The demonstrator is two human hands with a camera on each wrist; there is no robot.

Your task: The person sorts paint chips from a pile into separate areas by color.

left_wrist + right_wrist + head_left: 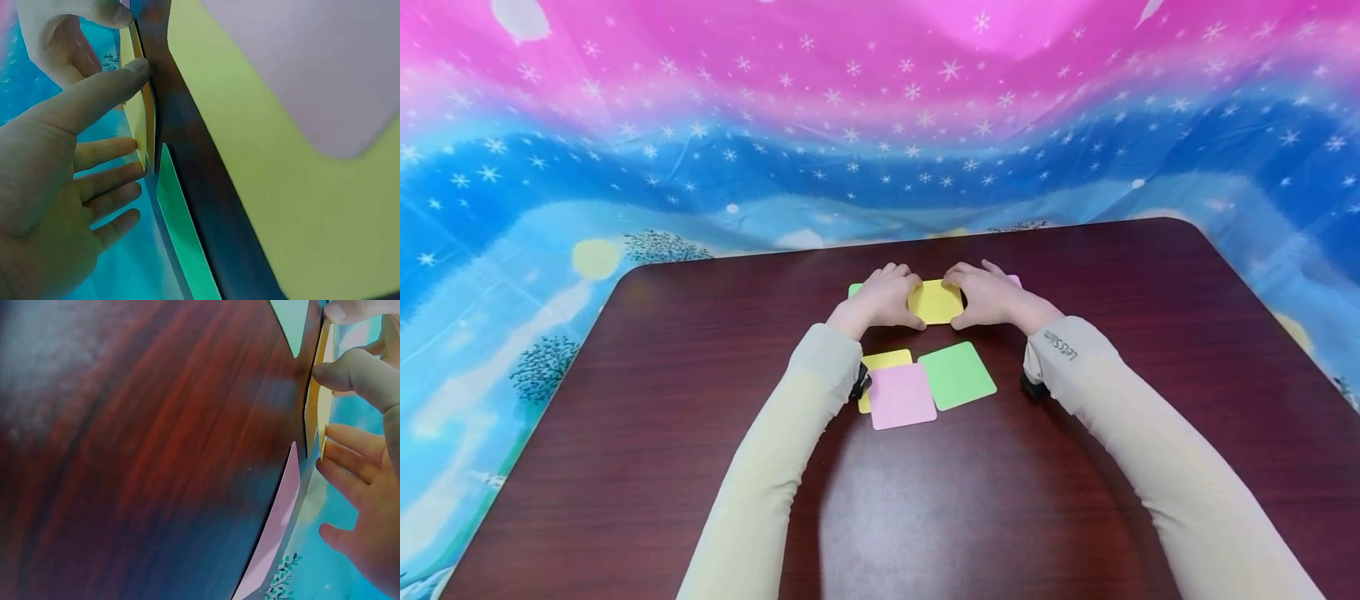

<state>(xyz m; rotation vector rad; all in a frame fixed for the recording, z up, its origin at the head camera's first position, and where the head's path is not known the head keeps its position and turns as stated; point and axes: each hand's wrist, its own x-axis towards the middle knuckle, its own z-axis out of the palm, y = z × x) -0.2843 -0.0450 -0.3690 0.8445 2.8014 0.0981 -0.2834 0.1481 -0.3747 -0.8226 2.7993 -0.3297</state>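
Observation:
Near the far side of the table, both hands pinch a yellow card (pixel 936 302) from opposite sides. The left hand (pixel 883 298) has its thumb at the card's near edge and fingertips at its far side. Mirroring it, the right hand (pixel 991 296) holds the other side the same way. In the left wrist view the yellow card (pixel 132 109) shows a darker and a paler layer; whether it is folded or two cards, I cannot tell. A green card (pixel 853 289) peeks out beside the left hand, a pink card (pixel 1015 281) beside the right.
Closer to the body, a pink card (pixel 902 397) overlaps a yellow card (pixel 887 360), with a green card (pixel 957 375) at their right. The dark wooden table (pixel 662 375) ends at a patterned cloth backdrop (pixel 850 167).

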